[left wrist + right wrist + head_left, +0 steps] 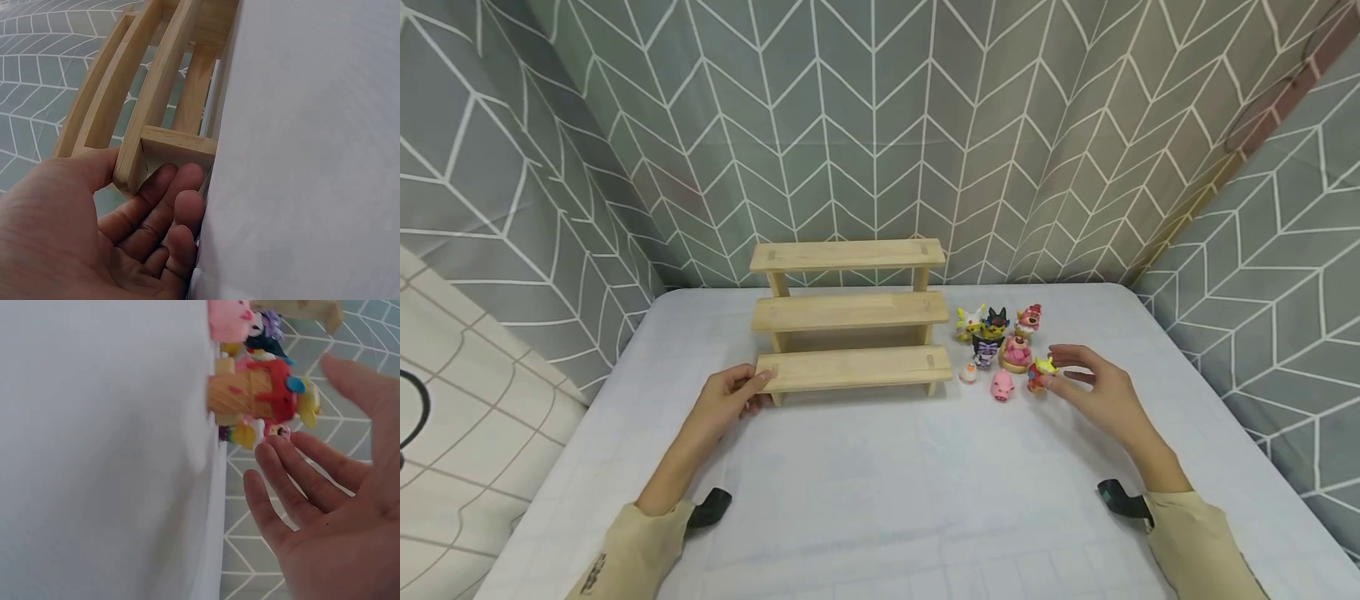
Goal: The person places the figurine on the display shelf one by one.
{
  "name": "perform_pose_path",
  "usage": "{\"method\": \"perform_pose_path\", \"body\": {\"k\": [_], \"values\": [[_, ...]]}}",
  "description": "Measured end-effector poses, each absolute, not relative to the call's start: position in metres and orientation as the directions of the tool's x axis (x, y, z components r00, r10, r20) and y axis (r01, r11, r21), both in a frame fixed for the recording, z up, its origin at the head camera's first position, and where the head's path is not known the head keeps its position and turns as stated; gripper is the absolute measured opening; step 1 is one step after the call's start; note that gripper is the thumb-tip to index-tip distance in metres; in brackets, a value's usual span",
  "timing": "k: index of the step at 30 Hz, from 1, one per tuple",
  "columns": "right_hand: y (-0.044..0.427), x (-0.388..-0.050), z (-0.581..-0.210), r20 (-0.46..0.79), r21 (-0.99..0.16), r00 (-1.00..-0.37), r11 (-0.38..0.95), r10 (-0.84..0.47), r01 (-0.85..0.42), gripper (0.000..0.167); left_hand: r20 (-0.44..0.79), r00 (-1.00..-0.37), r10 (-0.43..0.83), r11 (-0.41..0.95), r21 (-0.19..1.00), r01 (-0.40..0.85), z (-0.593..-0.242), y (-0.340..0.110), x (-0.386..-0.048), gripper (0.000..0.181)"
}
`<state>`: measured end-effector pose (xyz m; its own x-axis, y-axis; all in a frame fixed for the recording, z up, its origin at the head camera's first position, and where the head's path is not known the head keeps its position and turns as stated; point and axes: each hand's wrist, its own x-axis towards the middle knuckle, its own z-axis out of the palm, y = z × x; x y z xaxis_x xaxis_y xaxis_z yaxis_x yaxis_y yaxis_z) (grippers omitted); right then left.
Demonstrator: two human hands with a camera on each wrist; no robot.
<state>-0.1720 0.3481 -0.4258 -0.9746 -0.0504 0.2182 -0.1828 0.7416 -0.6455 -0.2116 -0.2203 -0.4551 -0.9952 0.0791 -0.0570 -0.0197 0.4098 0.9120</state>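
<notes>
A three-tier wooden display stand [850, 312] stands on the white-covered table. My left hand [727, 396] grips the left end of its lowest step; in the left wrist view the thumb lies against the step's edge and the fingers [190, 206] curl in underneath. On the right, my right hand [1093, 387] reaches toward an ice-cream-cone figurine [250, 394] with a red and yellow top. In the right wrist view its thumb and fingers [275, 475] are spread apart around that figurine's upper part, with gaps visible. A pink pig figurine [1002, 386] sits just left of it.
Several more small figurines cluster right of the stand, among them a pink one [1016, 353], a black-eared one [995, 322] and a tiny white one [968, 374]. A grey patterned curtain [872, 142] hangs behind the table [880, 500].
</notes>
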Motion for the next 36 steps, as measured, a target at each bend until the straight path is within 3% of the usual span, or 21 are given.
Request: {"method": "perform_pose_path", "body": {"k": [9,23,36], "values": [[0.3415,-0.1732,-0.4329,0.239,-0.616,-0.97,0.765,-0.046,-0.188,0.046,-0.059,-0.996,0.073,0.408,0.913,-0.025,-0.4587,-0.2215,-0.2169,0.038],[0.3405,-0.171,-0.4321,0.224,-0.607,-0.974,0.778,-0.033,-0.166,0.051,-0.052,-0.995,0.089,0.401,0.916,-0.012,-0.4572,-0.2199,-0.2139,0.042],[0.339,-0.1688,-0.4261,0.301,-0.619,-0.953,0.768,0.042,-0.162,0.054,-0.049,-0.997,0.064,0.416,0.909,-0.017,-0.4595,-0.2213,-0.2134,0.045]]}}
